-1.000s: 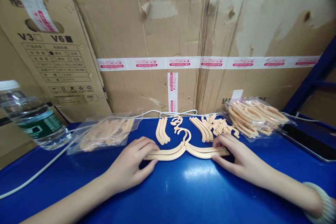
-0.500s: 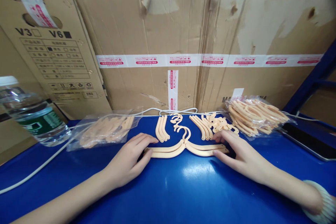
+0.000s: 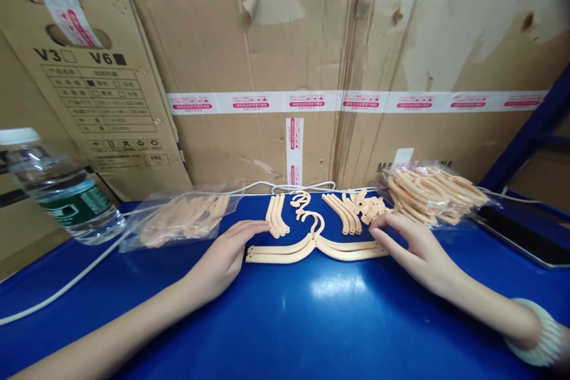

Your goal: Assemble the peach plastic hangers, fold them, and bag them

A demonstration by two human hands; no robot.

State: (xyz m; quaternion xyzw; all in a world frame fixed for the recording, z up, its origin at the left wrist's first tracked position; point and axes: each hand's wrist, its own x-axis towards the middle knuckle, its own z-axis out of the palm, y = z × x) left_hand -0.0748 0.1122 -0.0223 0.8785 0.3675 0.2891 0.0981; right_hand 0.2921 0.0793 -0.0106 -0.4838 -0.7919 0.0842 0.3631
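On the blue tabletop lie two cream plastic hangers [image 3: 285,257], side by side, with their hooks [image 3: 317,222] pointing away from me and their curved arms spread left and right. My left hand [image 3: 227,255] has its fingers stretched out, the tips at the near end of a small group of loose curved hanger arms [image 3: 276,217]. My right hand [image 3: 412,243] hovers at the right tip of the hangers, thumb and forefinger apart. Its forefinger is close to a pile of small cream parts [image 3: 371,208]. More loose hanger arms [image 3: 342,214] and loose hooks [image 3: 299,199] lie behind the hangers.
Clear bags of cream parts lie at left [image 3: 182,217] and right [image 3: 436,190]. A water bottle [image 3: 71,202] stands far left, a dark phone [image 3: 521,237] lies far right. A white cable [image 3: 66,288] crosses the table. Cardboard boxes [image 3: 258,148] wall off the back.
My left hand has come off the left ends of the hangers and moved up to the loose arms. The right hand has shifted slightly right and away from me.
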